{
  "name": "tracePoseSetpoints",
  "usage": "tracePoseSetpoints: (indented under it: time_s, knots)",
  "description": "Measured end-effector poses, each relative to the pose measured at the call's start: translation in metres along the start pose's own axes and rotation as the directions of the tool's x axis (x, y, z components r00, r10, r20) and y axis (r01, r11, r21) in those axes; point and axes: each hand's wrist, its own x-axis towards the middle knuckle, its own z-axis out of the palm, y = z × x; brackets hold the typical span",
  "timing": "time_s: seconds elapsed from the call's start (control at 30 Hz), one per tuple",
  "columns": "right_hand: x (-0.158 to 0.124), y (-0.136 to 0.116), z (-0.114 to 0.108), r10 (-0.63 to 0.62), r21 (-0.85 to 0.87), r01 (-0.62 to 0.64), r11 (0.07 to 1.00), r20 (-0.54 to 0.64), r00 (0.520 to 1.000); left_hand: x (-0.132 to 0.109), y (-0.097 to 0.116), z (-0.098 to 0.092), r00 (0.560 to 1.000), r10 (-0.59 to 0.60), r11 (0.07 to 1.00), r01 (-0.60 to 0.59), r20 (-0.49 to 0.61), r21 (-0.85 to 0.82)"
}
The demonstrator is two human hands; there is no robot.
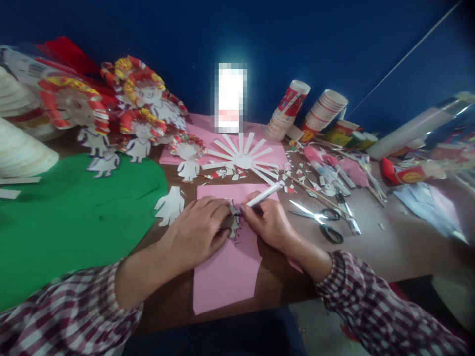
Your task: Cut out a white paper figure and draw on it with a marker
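Note:
My right hand (272,220) is closed around a white marker pen (265,194), its lower end down at a small white paper figure (234,228) marked with dark outlines. From the other side, my left hand (200,225) has its fingers and thumb bent over the figure, holding it against a pink sheet of paper (226,282) and partly hiding it. Dark wavy pen strokes run on the pink sheet along the figure's edge. Left of my left hand lies a plain white paper figure (170,205). Beyond the hands is a white paper cup cut into spread strips (243,160).
Black-handled scissors (321,217) lie open on the right, beside another marker (349,213) and a wooden stick. Stacked paper cups (321,116) stand behind. A green sheet (85,217) covers the left, with decorated paper figures (141,136) behind it. A bright, blurred-out panel (230,96) stands at the back.

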Motion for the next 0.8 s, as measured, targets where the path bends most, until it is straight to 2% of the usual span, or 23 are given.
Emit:
tracePoseSetpoints:
  time_s: [0.8]
  knots:
    - [-0.003,0.0006,-0.0006,0.054,-0.013,-0.054,0.998,0.045,0.998,0.0013,0.001,-0.001,1.0,0.0,1.0,0.0,0.002,-0.009]
